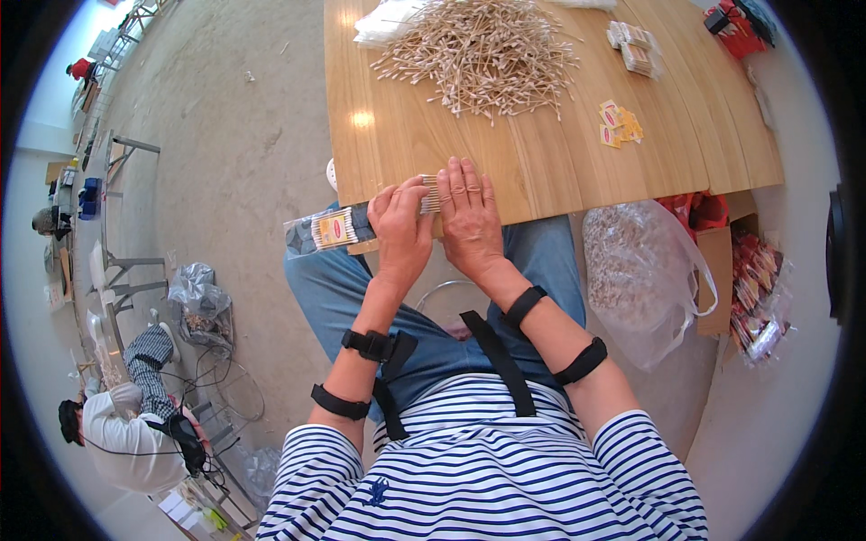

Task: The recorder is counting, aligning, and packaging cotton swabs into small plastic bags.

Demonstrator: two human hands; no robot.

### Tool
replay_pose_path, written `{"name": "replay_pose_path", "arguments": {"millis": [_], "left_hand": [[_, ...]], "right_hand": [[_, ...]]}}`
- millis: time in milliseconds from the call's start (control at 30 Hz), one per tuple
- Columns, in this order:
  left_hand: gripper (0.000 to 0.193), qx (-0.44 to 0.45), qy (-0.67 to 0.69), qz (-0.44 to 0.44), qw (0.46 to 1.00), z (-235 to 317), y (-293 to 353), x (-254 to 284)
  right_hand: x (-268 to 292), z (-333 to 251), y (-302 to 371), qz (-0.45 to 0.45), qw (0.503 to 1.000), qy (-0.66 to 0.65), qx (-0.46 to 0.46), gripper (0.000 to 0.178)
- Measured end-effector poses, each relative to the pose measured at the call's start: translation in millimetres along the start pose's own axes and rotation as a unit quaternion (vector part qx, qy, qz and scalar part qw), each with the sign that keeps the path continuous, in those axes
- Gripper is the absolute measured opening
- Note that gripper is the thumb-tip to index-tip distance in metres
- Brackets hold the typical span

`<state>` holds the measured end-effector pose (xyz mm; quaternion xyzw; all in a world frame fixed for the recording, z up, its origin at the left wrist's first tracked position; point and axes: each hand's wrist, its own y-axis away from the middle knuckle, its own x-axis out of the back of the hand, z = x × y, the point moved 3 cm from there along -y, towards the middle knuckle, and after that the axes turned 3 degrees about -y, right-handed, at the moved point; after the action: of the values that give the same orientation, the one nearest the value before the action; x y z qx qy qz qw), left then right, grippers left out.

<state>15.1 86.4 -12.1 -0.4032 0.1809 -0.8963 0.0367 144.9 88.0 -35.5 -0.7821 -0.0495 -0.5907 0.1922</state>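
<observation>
At the table's near edge, a short row of cotton swabs [430, 193] lies side by side between my hands. My left hand [400, 221] has its fingers bent and pressed together at the left side of the row, holding it. My right hand [471, 212] lies flat along the right side, fingers stretched out and its edge against the swabs. Left of my left hand, a packed bundle of cotton swabs [334, 229] with a yellow and red label card lies in clear plastic at the table's corner. My palms hide part of the edge beneath them.
A big heap of loose cotton swabs [487, 54] covers the far table, beside clear plastic bags [388, 22]. Label cards [620, 124] and wrapped swab packs [634, 47] lie to the right. A filled plastic bag [639, 270] and a cardboard box [714, 279] stand below. Another person [135, 433] sits at left.
</observation>
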Motion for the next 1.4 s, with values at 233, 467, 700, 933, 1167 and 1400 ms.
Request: {"name": "replay_pose_path", "arguments": {"millis": [233, 467, 700, 933, 1167, 1400], "left_hand": [[0.049, -0.022, -0.058, -0.039, 0.997, 3.5, 5.2, 3.5], [0.066, -0.063, -0.105, -0.129, 0.984, 1.6, 1.2, 0.4], [0.065, -0.090, -0.173, -0.147, 0.970, -0.9, 12.1, -4.2], [0.067, -0.109, -0.184, -0.155, 0.965, 1.5, 13.8, 1.4], [0.063, -0.022, -0.102, -0.109, 0.989, 9.4, 19.6, 27.6], [0.039, 0.090, 0.009, 0.037, 0.995, -5.6, 61.0, 90.7]], "right_hand": [[-0.2, 0.1, -0.1, -0.007, 1.000, -0.002, -0.003, 0.073], [-2.1, 0.4, 0.3, -0.014, 1.000, -0.008, -0.005, 0.075], [-5.3, 4.3, 1.9, 0.004, 1.000, -0.012, 0.005, 0.076], [-1.1, 1.9, 2.1, -0.026, 1.000, 0.002, 0.002, 0.083], [5.5, -2.6, 0.6, -0.073, 0.997, -0.033, 0.002, 0.104], [3.0, -20.9, 0.6, -0.060, 0.998, -0.033, -0.006, 0.123]]}}
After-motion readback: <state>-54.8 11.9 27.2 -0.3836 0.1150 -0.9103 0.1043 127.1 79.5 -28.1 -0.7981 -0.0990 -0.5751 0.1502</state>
